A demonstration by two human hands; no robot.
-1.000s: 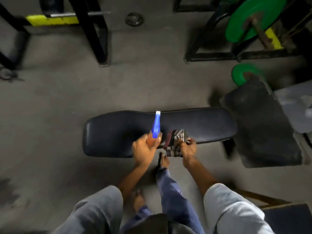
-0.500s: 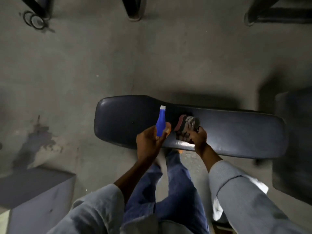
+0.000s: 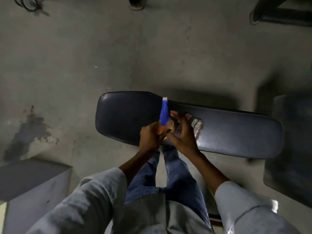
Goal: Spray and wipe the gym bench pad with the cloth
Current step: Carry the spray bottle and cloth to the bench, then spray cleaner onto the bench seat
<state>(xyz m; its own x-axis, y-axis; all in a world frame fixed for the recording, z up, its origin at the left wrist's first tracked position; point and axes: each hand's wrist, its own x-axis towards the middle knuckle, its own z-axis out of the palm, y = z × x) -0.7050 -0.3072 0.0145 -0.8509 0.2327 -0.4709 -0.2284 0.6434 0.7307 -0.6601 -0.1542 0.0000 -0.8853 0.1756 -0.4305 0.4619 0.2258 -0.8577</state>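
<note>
The black bench pad (image 3: 236, 132) lies across the middle of the head view, just beyond my knees. My left hand (image 3: 150, 137) is shut on a spray bottle (image 3: 164, 114) with a blue top, a white tip and an orange body, held upright over the pad's near edge. My right hand (image 3: 184, 132) is right beside the bottle with fingers and thumb spread towards it. A striped cloth (image 3: 195, 123) lies on the pad, showing past the back of that hand and partly hidden by it.
A grey box (image 3: 33, 183) stands on the floor at lower left. Another dark pad (image 3: 290, 149) sits at the right edge. A dark stain (image 3: 28, 130) marks the concrete floor on the left. Rack feet (image 3: 135, 4) and small weight plates (image 3: 28, 3) lie along the top.
My right hand has let go of the cloth and shifted left to the bottle; the cloth stays on the pad. My view has tilted down and closer. The left hand keeps the bottle.
</note>
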